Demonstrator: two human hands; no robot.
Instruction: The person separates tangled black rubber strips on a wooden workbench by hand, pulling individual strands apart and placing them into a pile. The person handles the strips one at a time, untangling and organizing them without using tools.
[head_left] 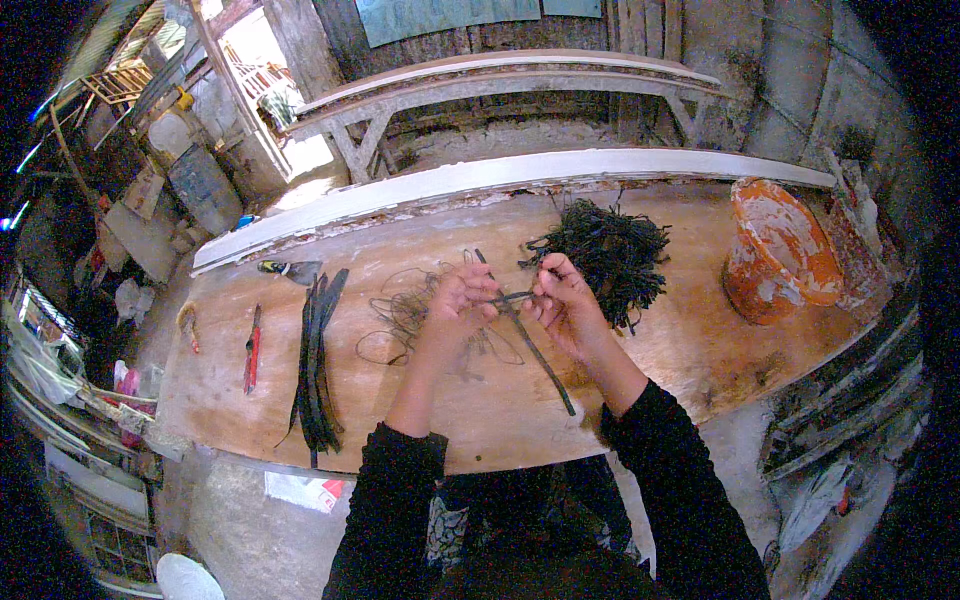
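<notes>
Over the middle of the table, my left hand (pixel 462 298) is closed with its fingertips on a dark, narrow strip (pixel 543 362), which slants from upper left to lower right. Close beside it, my right hand (pixel 568 308) pinches at a short dark piece that crosses the strip between both hands. Whether that piece is a strip end or a cord is too small to tell. Behind my left wrist lies a loose tangle of thin cord (pixel 392 318). Just beyond my right hand sits a heap of black knotted strips (pixel 612 255).
Left of my hands lie a bundle of long dark strips (pixel 318 365), a red-handled cutter (pixel 252 352), a scraper (pixel 290 268) and a small curved piece (pixel 188 325). An orange, white-smeared bucket (pixel 755 270) stands at right. A white plank (pixel 520 172) edges the table's far side; a bench (pixel 510 75) stands behind.
</notes>
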